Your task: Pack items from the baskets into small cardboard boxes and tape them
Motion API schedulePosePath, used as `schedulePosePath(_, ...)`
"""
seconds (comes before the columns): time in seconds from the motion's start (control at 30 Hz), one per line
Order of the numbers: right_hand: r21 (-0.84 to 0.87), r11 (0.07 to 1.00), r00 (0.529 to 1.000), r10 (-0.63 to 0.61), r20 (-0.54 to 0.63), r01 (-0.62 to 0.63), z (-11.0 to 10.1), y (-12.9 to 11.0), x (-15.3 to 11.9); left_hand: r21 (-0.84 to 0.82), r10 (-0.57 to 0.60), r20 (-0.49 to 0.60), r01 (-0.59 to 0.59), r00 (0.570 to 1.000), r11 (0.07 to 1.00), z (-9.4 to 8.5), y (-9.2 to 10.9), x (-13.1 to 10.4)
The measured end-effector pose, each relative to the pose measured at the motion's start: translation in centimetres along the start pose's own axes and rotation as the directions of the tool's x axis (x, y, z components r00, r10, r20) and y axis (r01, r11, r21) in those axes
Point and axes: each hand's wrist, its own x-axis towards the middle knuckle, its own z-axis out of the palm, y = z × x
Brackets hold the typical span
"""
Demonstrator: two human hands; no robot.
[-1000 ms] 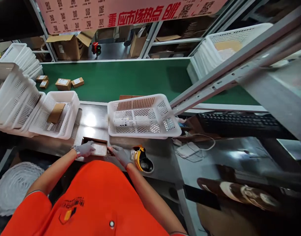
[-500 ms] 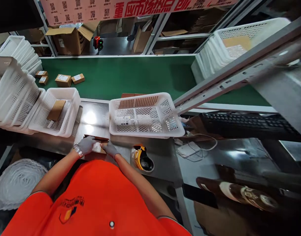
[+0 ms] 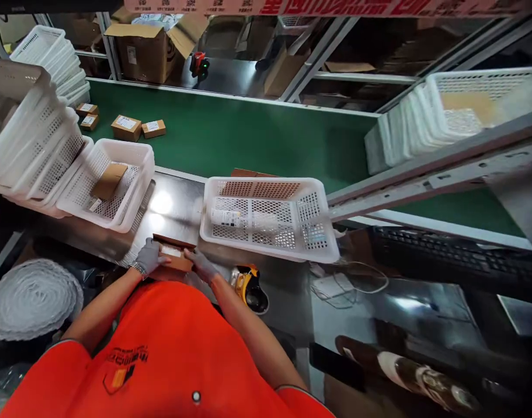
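Note:
In front of my body a small brown cardboard box (image 3: pixel 179 265) stands open at the top, with something whitish inside it. My left hand (image 3: pixel 149 256), in a grey glove, grips the box's left end. On the right end my right hand (image 3: pixel 201 266), also gloved, holds it with the thumb at the rim. What the whitish content is, I cannot make out. To the right of my right hand lies a yellow and black device (image 3: pixel 250 290), perhaps a hand scanner or tape dispenser, on the metal bench (image 3: pixel 172 200).
A white perforated basket (image 3: pixel 270 249) holding a labelled clear packet stands beyond my right hand. Another basket (image 3: pixel 137 194) with a brown packet is at the left. Small labelled boxes (image 3: pixel 126 128) lie on the green conveyor (image 3: pixel 248 136). A bubble-wrap roll (image 3: pixel 34 299) sits lower left.
The view has tilted and turned, so the surroundings sit differently in it. Both hands remain on the box, which now shows more of its front side and its raised back flap.

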Motion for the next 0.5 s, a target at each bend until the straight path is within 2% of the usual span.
schedulePosePath(0.1, 0.153, 0.978, 0.988, 0.150, -0.024, -0.145, 0.1, -0.5, -0.1, -0.288, -0.108, -0.132, 0.067, 0.985, 0.955, 1.6, -0.9, 0.9)
schedulePosePath(0.2, 0.128, 0.986, 0.985, 0.126, -0.120, -0.111, 0.2, 0.0, -0.3, -0.490, -0.144, -0.184, 0.037, 0.972, 0.871, 3.4, -1.5, 1.1)
schedulePosePath(0.3, 0.035, 0.999, 0.995, 0.010, -0.100, -0.006, -0.1, 1.0, -0.9, -0.541, -0.159, -0.179, 0.038, 0.971, 0.840, 4.0, -1.7, 1.5)
schedulePosePath(0.4, -0.041, 0.996, 0.994, -0.085, -0.068, 0.082, -0.4, 1.8, -1.5, -0.538, -0.185, -0.185, 0.058, 0.965, 0.841, 3.3, -1.6, 2.4)
schedulePosePath(0.5, -0.085, 0.992, 0.990, -0.100, -0.104, 0.091, -1.0, 2.2, -1.8, -0.545, -0.190, -0.117, 0.097, 0.975, 0.833, 2.3, -0.8, 3.2)
